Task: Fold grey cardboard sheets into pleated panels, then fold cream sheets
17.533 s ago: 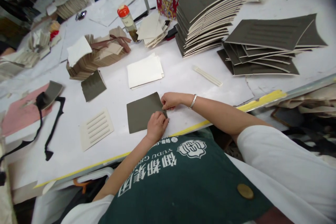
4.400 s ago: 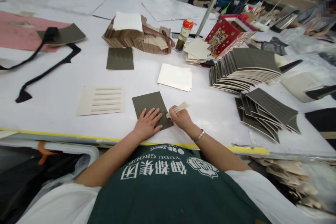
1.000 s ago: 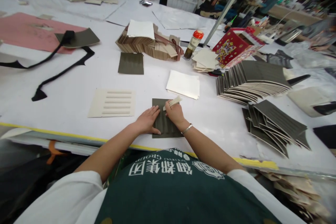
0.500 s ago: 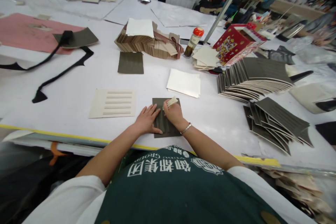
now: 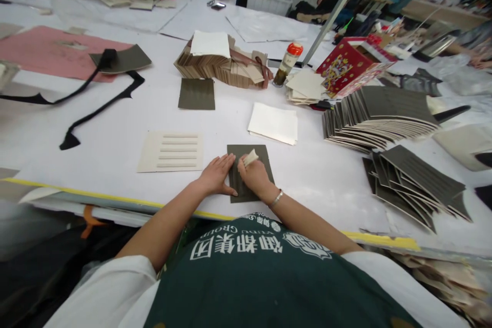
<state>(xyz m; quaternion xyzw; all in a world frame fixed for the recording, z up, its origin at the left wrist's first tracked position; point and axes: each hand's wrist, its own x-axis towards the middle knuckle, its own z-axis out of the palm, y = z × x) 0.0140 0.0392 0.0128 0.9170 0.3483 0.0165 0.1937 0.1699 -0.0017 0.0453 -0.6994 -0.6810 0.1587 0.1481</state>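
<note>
A dark grey-green panel (image 5: 249, 191) lies flat on the white table near its front edge. My left hand (image 5: 218, 175) rests with fingers spread over the panel's left edge. Closed round a cream-coloured tool (image 5: 251, 157), my right hand (image 5: 255, 177) presses on the middle of the panel; the tool's lower end is hidden. To the left lies a cream board (image 5: 149, 156) with several raised strips. Behind the panel are white sheets (image 5: 273, 122), and farther back left a smaller dark piece (image 5: 197, 94).
Dark panels stand fanned (image 5: 395, 102) at the right, with a looser pile (image 5: 423, 179) in front. Behind are a brown stack (image 5: 203, 65), a jar with a red lid (image 5: 286, 64) and a red box (image 5: 346, 64). Black straps (image 5: 103, 107) lie at the left.
My right hand and the tool have moved slightly toward me along the panel. My left hand stays spread on its left side. The whole view has shifted a little.
</note>
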